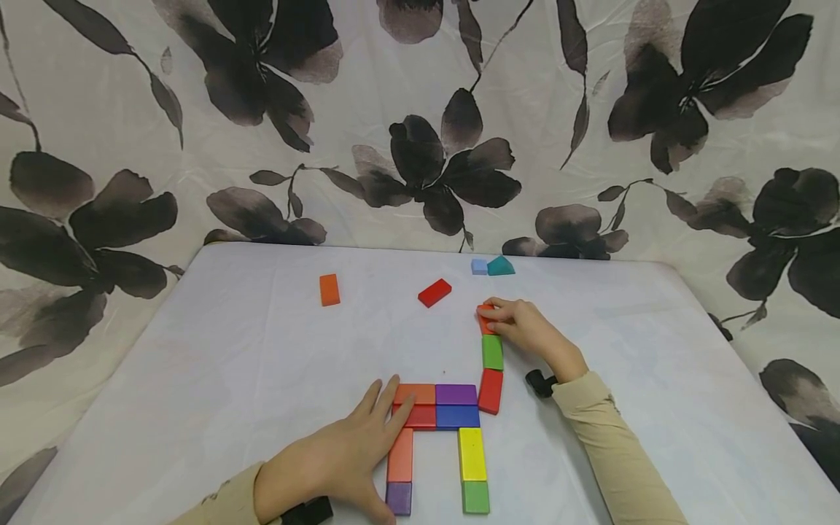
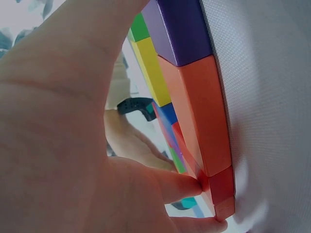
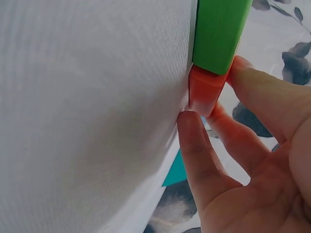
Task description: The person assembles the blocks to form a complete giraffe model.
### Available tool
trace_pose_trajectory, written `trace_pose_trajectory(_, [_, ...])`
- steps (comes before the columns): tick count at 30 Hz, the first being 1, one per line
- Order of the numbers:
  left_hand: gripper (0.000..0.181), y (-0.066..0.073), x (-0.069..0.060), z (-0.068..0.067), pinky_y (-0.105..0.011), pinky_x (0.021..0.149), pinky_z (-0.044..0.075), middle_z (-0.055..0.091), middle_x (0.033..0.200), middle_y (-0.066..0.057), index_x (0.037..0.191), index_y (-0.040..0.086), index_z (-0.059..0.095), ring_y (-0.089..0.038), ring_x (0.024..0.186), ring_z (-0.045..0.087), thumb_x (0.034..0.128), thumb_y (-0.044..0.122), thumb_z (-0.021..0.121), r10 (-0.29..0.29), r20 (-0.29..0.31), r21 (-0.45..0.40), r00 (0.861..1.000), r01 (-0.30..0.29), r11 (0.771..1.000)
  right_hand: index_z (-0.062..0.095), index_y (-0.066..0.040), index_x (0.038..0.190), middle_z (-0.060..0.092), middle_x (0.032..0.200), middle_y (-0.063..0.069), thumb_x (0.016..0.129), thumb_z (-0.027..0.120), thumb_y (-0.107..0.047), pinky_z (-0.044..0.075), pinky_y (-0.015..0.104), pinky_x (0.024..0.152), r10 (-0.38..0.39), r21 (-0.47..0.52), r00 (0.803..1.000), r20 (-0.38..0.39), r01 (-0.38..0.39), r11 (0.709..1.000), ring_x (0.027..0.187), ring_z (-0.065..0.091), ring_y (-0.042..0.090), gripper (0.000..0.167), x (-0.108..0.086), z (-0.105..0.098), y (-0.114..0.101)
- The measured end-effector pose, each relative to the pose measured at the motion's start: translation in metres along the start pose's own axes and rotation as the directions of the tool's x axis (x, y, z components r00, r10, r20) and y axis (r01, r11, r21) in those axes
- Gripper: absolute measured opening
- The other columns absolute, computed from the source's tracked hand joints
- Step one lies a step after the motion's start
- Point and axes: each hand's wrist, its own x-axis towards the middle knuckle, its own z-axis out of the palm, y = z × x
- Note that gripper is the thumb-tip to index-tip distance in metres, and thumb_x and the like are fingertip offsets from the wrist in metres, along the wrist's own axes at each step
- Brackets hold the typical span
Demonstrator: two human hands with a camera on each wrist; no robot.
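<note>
In the head view my right hand pinches a red-orange block between thumb and fingers. That block sits end to end with a green block, and a red block follows below, slightly slanted. The right wrist view shows the red-orange block touching the green block. My left hand lies spread along the left side of the joined blocks, its fingers extended. Its fingertips touch the orange block and the red block. Near its thumb are a salmon block and a purple block.
A purple block and a blue block complete the two-row top; yellow and green blocks form the right leg. Farther back lie loose orange, red, light blue and teal blocks.
</note>
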Motion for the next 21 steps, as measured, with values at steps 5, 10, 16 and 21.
trace_pose_trajectory(5, [0.135,-0.0009,0.0002,0.0008,-0.057,0.095,0.048,-0.001,0.165,-0.014,0.16,0.015,0.018,-0.044,0.148,0.007,0.0561,0.077,0.078,0.003,-0.004,-0.001,1.0,-0.003,1.0,0.059,-0.008,0.135,0.049,0.145,0.02,0.096,0.064,-0.006,0.039,0.052,0.106,0.014,0.006,1.0,-0.005,-0.014,1.0,0.136,0.04,0.043,0.04,-0.0002,0.0004,-0.0008])
trace_pose_trajectory(10, [0.135,-0.0016,-0.0002,0.0017,-0.056,0.095,0.047,-0.001,0.165,-0.015,0.16,0.014,0.018,-0.045,0.148,0.007,0.056,0.078,0.078,0.005,-0.011,0.001,1.0,-0.005,1.0,0.06,-0.009,0.135,0.049,0.145,0.02,0.096,0.064,-0.007,0.04,0.052,0.106,0.027,0.006,1.0,-0.005,-0.027,1.0,0.136,0.041,0.043,0.039,0.001,0.0017,-0.0002])
trace_pose_trajectory(16, [0.136,-0.001,-0.0009,0.0012,-0.056,0.095,0.048,-0.001,0.165,-0.015,0.16,0.014,0.018,-0.045,0.148,0.007,0.0559,0.077,0.078,0.005,-0.014,0.004,1.0,-0.005,1.0,0.059,-0.01,0.135,0.049,0.146,0.02,0.097,0.064,-0.008,0.04,0.052,0.106,0.037,0.005,0.999,0.0,-0.037,0.999,0.136,0.041,0.042,0.039,0.0015,0.0024,-0.0004])
trace_pose_trajectory(21, [0.136,-0.0005,-0.0004,0.0009,-0.056,0.095,0.047,-0.002,0.165,-0.015,0.16,0.015,0.018,-0.044,0.148,0.007,0.056,0.078,0.078,0.0,-0.002,0.004,1.0,0.0,1.0,0.059,-0.01,0.135,0.049,0.146,0.019,0.097,0.064,-0.008,0.039,0.052,0.106,0.039,0.008,0.999,0.002,-0.039,0.999,0.137,0.04,0.042,0.039,0.001,0.0024,-0.0001])
